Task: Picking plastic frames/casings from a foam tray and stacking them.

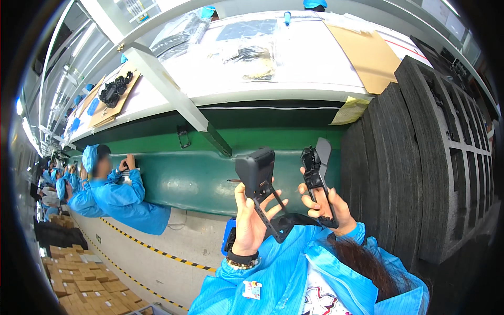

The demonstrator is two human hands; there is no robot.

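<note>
In my left hand (251, 231) is a black plastic device housing (255, 170), held upright, with a boxy upper end and an open rectangular frame below it. The fingers are wrapped round its lower part. To the right, my right hand (342, 212) grips a second black plastic frame (315, 173), slimmer and seen nearly edge-on. Its upper end carries a flat grey-black panel and some dark fittings too small to make out. The two parts are apart, both raised in front of the green bench mat (194, 181).
Stacked dark foam trays (446, 157) with slots stand close on my right. A white shelf (304, 79) holding bagged parts and cardboard runs above the bench, on a slanted post (173, 94). A co-worker in blue (118, 194) sits to the left; cartons (94, 283) lie lower left.
</note>
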